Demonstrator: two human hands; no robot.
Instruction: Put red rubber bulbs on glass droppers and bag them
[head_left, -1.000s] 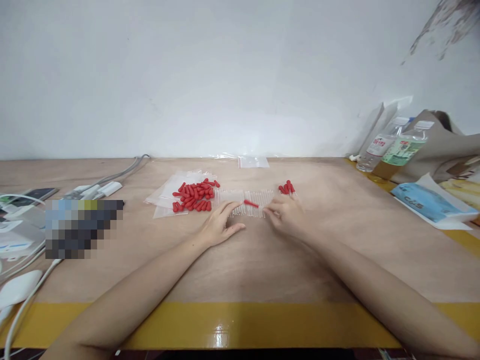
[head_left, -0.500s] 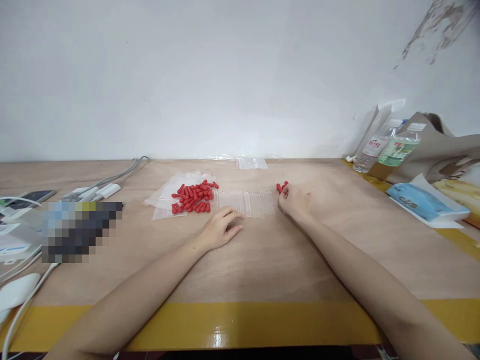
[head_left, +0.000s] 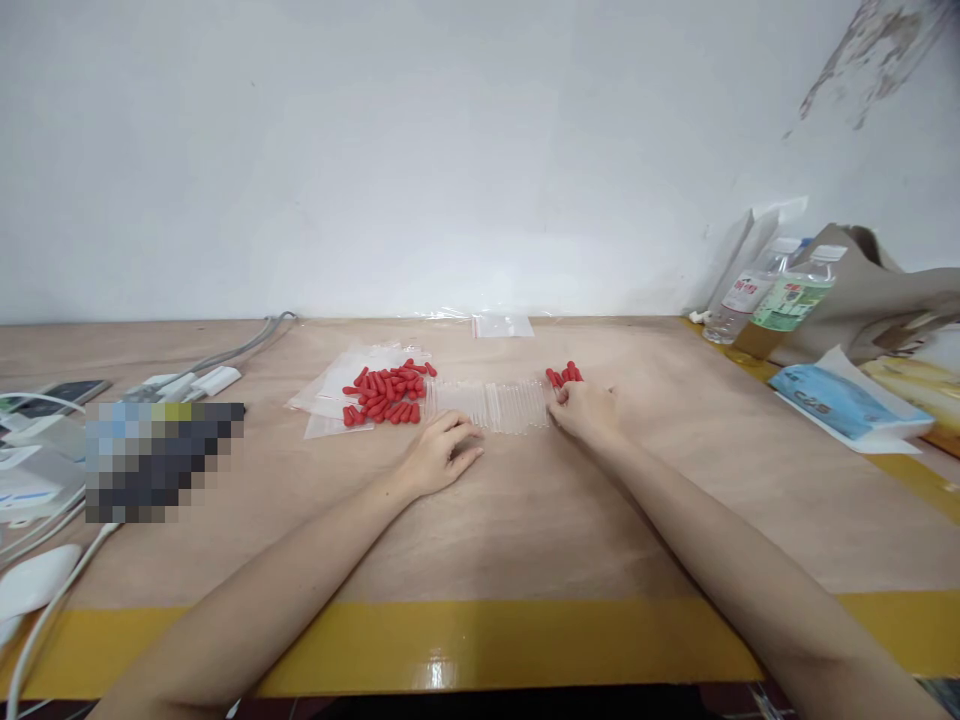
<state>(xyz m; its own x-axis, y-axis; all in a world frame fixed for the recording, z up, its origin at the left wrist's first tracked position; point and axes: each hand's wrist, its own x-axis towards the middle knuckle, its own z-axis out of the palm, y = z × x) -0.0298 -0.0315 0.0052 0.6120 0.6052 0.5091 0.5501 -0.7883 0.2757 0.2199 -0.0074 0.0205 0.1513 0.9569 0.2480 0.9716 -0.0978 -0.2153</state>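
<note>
right hand curled, seemingly touching red bulbs

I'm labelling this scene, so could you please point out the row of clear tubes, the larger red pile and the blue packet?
Row of clear tubes [head_left: 495, 406]: head view, middle of the row.
Larger red pile [head_left: 385, 387]: head view, centre of the pile.
Blue packet [head_left: 832, 400]: head view, its upper face.

head-worn view | faces forward, downward | tabletop near below | wall beyond
</note>
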